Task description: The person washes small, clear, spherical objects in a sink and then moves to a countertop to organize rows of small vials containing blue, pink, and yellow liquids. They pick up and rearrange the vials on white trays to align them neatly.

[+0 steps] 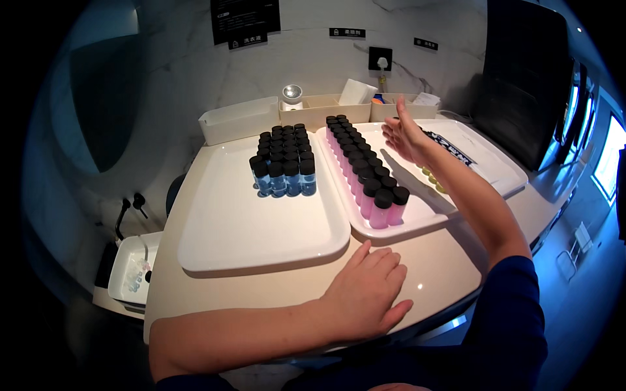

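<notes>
My left hand (369,288) rests palm down on the beige countertop (274,293), fingers slightly apart and holding nothing. Raised above the trays, my right hand (405,134) has its thumb up and nothing in its grasp. Left of it, pink-filled bottles (379,210) with black caps stand in close rows on a white tray (420,222). Black-capped bottles of blue liquid (283,181) form a block on the left white tray (249,234). My right forearm partly hides yellow items (433,180) and a dark strip with white markings (452,149) on the right tray (499,166).
Along the back stand a white bin (239,122) and beige organizers (325,117), with white tissues (357,92) and a round-headed device (292,95). A plug sits in the wall socket (381,59). Lower left is a sink (129,273); a black panel (528,83) rises at right.
</notes>
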The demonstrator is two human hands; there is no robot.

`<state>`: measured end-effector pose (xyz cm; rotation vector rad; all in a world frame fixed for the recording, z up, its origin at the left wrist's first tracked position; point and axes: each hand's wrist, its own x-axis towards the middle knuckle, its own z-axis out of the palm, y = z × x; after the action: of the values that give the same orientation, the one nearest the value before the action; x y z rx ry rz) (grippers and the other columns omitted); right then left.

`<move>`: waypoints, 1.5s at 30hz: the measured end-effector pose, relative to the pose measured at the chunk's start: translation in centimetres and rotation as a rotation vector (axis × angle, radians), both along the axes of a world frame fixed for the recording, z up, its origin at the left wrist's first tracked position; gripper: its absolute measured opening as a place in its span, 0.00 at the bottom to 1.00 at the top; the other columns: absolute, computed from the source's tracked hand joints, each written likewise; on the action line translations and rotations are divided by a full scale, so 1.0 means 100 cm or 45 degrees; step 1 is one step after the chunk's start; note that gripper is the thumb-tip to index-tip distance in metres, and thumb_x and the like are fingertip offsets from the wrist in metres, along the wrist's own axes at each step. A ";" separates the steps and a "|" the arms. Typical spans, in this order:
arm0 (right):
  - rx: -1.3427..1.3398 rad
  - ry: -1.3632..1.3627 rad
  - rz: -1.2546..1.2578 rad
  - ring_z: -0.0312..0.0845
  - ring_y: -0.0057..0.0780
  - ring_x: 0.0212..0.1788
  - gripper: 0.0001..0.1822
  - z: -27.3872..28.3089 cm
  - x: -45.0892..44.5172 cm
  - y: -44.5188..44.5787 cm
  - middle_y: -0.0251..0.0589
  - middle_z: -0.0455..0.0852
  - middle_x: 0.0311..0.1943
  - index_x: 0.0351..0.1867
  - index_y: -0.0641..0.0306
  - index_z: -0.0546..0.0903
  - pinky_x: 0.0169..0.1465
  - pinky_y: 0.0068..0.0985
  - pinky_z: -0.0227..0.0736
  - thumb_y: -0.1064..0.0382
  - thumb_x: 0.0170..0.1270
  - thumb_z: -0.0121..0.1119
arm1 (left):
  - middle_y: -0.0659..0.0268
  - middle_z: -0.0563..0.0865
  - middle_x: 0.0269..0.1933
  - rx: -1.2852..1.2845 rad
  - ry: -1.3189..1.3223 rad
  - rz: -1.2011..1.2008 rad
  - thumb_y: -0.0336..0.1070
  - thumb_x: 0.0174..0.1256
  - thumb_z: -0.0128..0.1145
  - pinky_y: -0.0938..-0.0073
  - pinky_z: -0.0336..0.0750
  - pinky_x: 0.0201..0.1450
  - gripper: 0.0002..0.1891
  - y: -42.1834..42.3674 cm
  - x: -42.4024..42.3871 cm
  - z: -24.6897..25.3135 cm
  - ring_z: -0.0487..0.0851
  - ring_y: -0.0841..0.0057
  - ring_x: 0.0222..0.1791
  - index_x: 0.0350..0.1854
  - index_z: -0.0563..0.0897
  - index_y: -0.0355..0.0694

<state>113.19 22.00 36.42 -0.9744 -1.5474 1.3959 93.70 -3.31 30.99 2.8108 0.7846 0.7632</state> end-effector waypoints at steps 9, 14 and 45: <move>0.857 -0.664 -0.222 0.48 0.44 0.73 0.45 -0.009 0.047 -0.182 0.57 0.56 0.69 0.70 0.74 0.51 0.72 0.32 0.41 0.32 0.68 0.33 | 0.51 0.75 0.53 0.058 0.041 0.025 0.47 0.58 0.58 0.47 0.60 0.65 0.23 -0.004 -0.002 0.003 0.72 0.55 0.58 0.49 0.74 0.33; 1.078 -0.809 -0.275 0.56 0.51 0.69 0.41 -0.043 0.067 -0.282 0.61 0.59 0.67 0.67 0.70 0.59 0.69 0.39 0.51 0.35 0.68 0.38 | 0.50 0.75 0.54 0.072 0.067 0.011 0.46 0.59 0.57 0.47 0.60 0.65 0.23 -0.005 0.000 0.003 0.72 0.56 0.58 0.50 0.74 0.33; 1.432 -0.950 -1.126 0.80 0.41 0.49 0.16 -0.112 0.041 -0.297 0.47 0.86 0.42 0.38 0.68 0.84 0.65 0.40 0.57 0.65 0.66 0.43 | 0.48 0.67 0.64 -0.163 0.130 0.919 0.48 0.57 0.65 0.65 0.69 0.61 0.41 0.094 -0.154 0.072 0.70 0.58 0.62 0.68 0.60 0.34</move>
<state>117.27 -7.73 25.17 -1.1896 -1.6674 -0.5250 78.33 6.04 38.15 2.4411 1.8334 0.6072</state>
